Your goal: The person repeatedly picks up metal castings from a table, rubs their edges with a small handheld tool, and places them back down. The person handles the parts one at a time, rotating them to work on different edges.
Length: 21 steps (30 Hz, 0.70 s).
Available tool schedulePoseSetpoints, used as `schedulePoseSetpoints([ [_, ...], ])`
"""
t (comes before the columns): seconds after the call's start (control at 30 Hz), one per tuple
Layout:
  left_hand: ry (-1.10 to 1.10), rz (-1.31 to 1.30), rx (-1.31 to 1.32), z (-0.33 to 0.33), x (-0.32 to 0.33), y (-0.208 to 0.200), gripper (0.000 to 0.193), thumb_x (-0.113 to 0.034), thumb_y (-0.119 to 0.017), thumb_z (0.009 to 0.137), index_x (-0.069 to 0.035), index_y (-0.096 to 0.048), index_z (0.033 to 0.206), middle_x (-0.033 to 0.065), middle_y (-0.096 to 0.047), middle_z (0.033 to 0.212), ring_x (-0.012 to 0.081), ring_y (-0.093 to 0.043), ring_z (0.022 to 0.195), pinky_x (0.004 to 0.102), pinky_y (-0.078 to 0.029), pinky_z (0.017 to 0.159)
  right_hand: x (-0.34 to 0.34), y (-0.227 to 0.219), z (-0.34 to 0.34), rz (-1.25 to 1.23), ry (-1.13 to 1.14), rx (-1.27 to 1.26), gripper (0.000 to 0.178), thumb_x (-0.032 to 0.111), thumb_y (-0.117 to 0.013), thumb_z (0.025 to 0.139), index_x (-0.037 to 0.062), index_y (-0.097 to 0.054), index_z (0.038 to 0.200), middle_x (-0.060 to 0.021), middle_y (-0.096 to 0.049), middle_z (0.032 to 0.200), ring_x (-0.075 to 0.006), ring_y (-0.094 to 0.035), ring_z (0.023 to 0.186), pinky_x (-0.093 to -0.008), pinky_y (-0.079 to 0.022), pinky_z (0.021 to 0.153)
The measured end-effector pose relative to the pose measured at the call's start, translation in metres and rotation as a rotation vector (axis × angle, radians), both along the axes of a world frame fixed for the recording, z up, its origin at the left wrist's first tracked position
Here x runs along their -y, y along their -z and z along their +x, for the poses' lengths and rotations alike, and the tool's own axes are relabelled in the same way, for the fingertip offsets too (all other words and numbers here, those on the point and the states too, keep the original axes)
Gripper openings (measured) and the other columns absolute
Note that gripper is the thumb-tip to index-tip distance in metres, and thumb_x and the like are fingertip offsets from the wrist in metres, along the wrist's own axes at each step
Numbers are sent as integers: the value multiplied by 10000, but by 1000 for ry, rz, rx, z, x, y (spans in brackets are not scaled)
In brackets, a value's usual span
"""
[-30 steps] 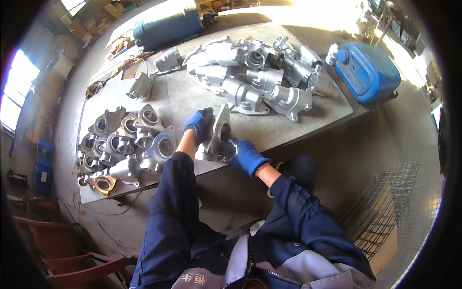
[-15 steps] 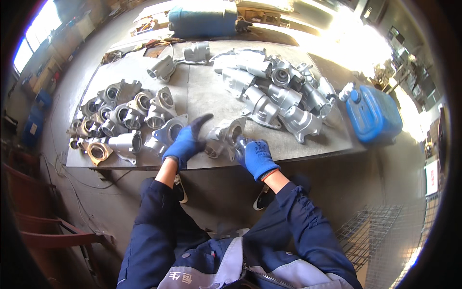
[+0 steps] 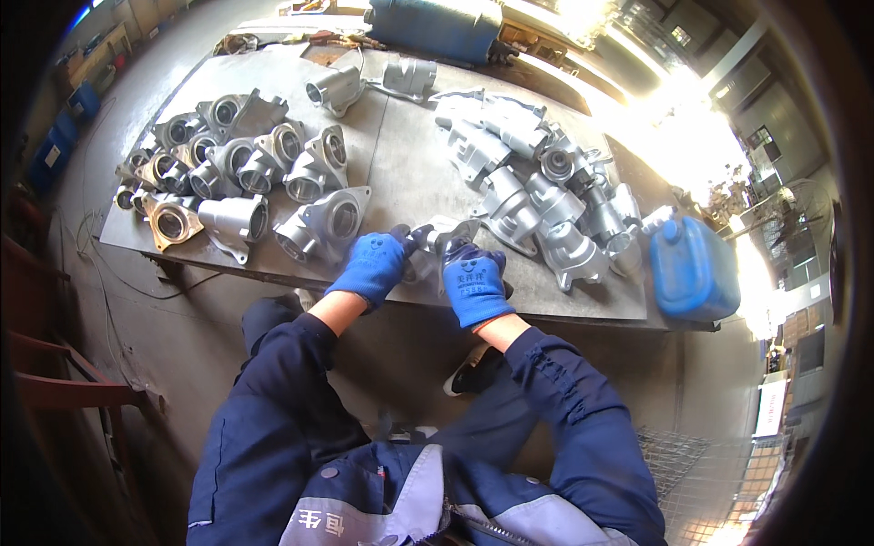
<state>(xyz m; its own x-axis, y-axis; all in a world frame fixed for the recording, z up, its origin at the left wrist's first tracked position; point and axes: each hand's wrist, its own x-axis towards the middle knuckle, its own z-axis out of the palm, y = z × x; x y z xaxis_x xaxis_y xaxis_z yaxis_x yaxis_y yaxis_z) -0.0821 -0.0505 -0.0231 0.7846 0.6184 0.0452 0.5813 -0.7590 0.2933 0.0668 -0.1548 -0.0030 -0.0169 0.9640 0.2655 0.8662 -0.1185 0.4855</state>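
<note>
At the table's near edge, a silvery metal casting (image 3: 442,227) with a flange sits between my two blue-gloved hands. My left hand (image 3: 373,266) has its dark-tipped fingers closed on the casting's left side. From the right, my right hand (image 3: 475,280) grips it, thumb and fingers wrapped round its flange. Both gloves cover much of the part, and its lower portion is hard to make out. Just left of my left hand rests another flanged casting (image 3: 319,226), with a wide round opening.
Several tubular castings (image 3: 241,155) stand grouped on the left of the metal table (image 3: 391,150). A heap of similar castings (image 3: 537,187) lies on the right. Beyond it is a blue jerrycan (image 3: 696,268). A blue drum (image 3: 432,27) lies past the far edge.
My left hand, spread beside the casting before, has closed on its left side. My right hand keeps its hold, and the casting has been turned. The view has shifted and tilted.
</note>
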Motion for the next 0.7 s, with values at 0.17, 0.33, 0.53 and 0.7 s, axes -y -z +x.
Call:
schedulePoseSetpoints([
  [0.17,22,18,54,-1,2,0,678,-260,-706,769,-287,-435,1390,107,-601,1108,303,-661,825,426,-519,693,14,39,1,-21,123,-62,67,124,-544,826,88,-591,856,-15,-539,622,-184,-575,527,-408,-371,463],
  [0.33,-77,-36,29,3,2,7,434,-230,-701,775,-181,-597,1194,126,-646,1017,304,-673,847,420,-531,717,34,64,-1,39,69,-326,105,104,-533,844,63,-613,897,-28,-583,660,-192,-613,585,-433,-396,491],
  [0.53,-89,147,-46,2,11,-4,404,-227,-647,835,-233,-584,1234,112,-673,951,302,-686,825,419,-541,699,50,87,-14,-156,237,-210,109,119,-559,830,112,-637,906,-31,-616,694,-205,-629,596,-421,-399,474],
  [0.7,-129,141,-116,11,7,-8,527,-278,-665,817,-289,-516,1322,86,-698,959,297,-692,808,444,-529,680,49,77,-15,-185,216,-121,111,158,-580,815,177,-686,788,-35,-642,728,-244,-647,658,-459,-413,432],
])
